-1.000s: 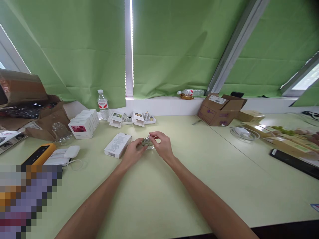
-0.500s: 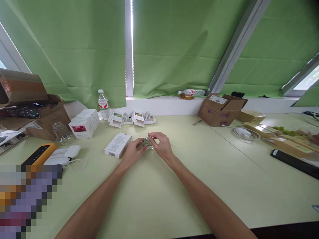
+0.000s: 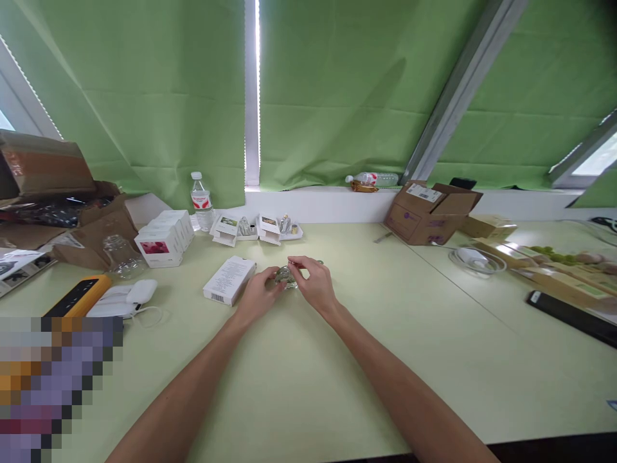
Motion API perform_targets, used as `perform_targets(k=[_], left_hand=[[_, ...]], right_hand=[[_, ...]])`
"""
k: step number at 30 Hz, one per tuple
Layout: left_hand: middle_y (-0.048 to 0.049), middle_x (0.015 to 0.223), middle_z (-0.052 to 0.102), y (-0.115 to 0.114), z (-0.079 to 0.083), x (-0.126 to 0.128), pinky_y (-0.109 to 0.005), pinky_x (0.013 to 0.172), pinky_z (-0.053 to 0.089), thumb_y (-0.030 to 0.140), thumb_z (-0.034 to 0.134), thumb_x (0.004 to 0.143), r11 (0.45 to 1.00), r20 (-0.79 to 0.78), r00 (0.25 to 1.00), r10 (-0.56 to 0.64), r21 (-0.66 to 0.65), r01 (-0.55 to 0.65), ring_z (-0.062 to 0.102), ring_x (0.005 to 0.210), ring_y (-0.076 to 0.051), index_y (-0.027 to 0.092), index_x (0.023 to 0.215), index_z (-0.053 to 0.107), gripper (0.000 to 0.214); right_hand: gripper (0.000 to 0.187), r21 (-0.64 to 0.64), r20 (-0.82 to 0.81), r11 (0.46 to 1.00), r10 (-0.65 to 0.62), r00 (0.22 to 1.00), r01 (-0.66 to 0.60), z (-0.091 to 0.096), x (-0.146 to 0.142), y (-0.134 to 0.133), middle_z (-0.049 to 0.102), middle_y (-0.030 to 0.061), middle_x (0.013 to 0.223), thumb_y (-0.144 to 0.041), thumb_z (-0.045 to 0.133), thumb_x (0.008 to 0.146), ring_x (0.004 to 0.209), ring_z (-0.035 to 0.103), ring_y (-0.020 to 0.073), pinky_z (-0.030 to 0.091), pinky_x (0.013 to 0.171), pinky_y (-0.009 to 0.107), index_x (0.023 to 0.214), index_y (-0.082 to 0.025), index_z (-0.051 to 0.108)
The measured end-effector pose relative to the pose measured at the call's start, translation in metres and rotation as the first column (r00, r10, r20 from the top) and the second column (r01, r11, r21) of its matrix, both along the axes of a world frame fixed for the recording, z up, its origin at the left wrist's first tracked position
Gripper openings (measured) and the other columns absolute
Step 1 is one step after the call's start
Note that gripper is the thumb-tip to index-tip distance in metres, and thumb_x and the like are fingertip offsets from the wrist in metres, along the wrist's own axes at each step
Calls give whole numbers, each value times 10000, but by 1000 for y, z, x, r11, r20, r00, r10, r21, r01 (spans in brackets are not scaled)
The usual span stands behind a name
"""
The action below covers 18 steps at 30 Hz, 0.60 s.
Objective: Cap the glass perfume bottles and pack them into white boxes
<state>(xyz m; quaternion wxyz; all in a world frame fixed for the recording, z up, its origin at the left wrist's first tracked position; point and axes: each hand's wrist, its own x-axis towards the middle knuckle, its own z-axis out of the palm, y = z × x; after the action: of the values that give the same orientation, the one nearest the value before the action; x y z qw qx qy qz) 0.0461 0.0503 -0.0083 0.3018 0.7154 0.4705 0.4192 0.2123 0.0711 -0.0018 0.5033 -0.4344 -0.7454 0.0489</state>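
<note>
1. While both hands meet over the pale table (image 3: pixel 385 373), a clear glassy piece (image 3: pixel 286 278) sits between them, just right of the white carton (image 3: pixel 229 281) and partly hidden by fingers
2. Left grip: the left hand (image 3: pixel 261 292) holds the glassy piece by its left side in a narrow, curled hold, thumb toward the wearer
3. Right grip: the right hand (image 3: pixel 314 283) has thumb and forefinger drawn close together at the top of the piece; whether they have closed on a small part there, I cannot tell
4. Handling, in my judgement: the left hand should act as the clamp, low and firm, leaving fine work to the right fingertips alone
5. Handling, continued: the surface looks hard and slick, so pressure ought to be light and even, with the piece close to the table in case of a slip
6. Pose: both forearms reach forward from the near edge and converge; the right hand arches with its back uppermost, the left lies just beside the carton, contact there unclear
</note>
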Motion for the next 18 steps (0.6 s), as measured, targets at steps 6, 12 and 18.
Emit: perform_targets(k=[6, 12, 18], left_hand=[[-45, 1008, 682, 1, -3, -1, -307, 802, 471, 414, 537, 842, 1000, -5, 1000, 19, -2, -19, 611, 940, -220, 229, 1094, 623, 324], [-38, 1009, 686, 2, -4, 0, -307, 794, 468, 411, 546, 834, 999, -13, 999, 39, 7, -39, 612, 940, -219, 229, 1100, 618, 330], [-35, 981, 689, 1, -1, 0, -304, 774, 468, 407, 540, 833, 999, -8, 999, 31, 7, -31, 613, 911, -214, 226, 1085, 625, 321]], right_hand=[[234, 17, -25, 1000, -11, 1000, 12, -1, -1, 0, 726, 26, 974, -294, 501, 913, 824, 677, 185, 551, 772, 338, 1065, -251, 673], [224, 19, 8, 1000, -13, 1000, 13, -2, -1, 1, 731, 25, 961, -281, 507, 909, 855, 676, 194, 547, 770, 341, 1048, -248, 679], [216, -3, -2, 1000, -3, 1000, 3, -1, 0, 1, 731, 23, 969, -277, 514, 904, 852, 678, 193, 547, 777, 344, 1040, -249, 679]])
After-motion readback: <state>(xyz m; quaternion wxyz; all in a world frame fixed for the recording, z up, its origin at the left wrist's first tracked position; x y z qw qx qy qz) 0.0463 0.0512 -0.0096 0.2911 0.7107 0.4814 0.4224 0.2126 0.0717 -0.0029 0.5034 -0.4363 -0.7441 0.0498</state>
